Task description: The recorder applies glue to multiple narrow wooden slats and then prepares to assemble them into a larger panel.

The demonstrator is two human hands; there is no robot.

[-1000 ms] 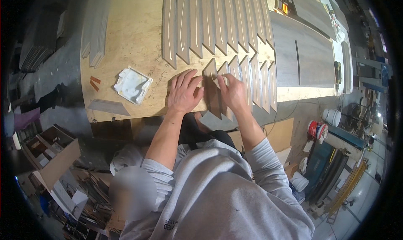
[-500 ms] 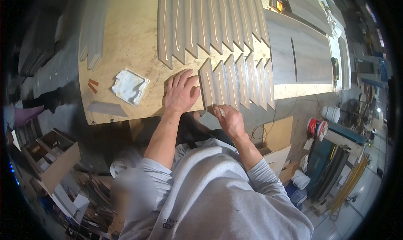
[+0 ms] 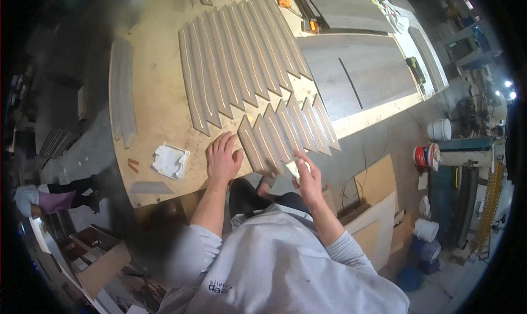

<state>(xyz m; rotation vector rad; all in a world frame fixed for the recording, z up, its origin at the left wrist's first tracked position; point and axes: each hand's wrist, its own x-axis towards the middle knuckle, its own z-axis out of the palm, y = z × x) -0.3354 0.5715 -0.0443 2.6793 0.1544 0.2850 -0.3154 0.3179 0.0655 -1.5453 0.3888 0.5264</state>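
My left hand (image 3: 223, 159) lies flat on the plywood tabletop (image 3: 149, 83), fingers stretched out, beside the leftmost short wooden strip (image 3: 251, 146). My right hand (image 3: 309, 183) grips a small white flat scraper-like piece (image 3: 293, 170) at the near ends of the short strips. The near row of strips has pointed far ends and thin pale lines, apparently glue, along several faces. Beyond it lies a row of longer strips (image 3: 219, 67), side by side with staggered pointed ends, each bearing a similar pale line. A shallow white tray (image 3: 171, 161) with whitish residue sits left of my left hand.
Stacked strips (image 3: 122, 89) lie along the table's left side. Large grey-brown panels (image 3: 362, 75) are on the right, with an orange-handled tool (image 3: 284, 0) beyond. Buckets (image 3: 426, 156) and leaning boards (image 3: 369, 218) stand on the floor at right. Another person (image 3: 55, 197) is at far left.
The view has shifted, showing more of the table's far side. My right hand has moved rightward along the short strips' near ends, and the white piece shows more. My left hand stays flat.
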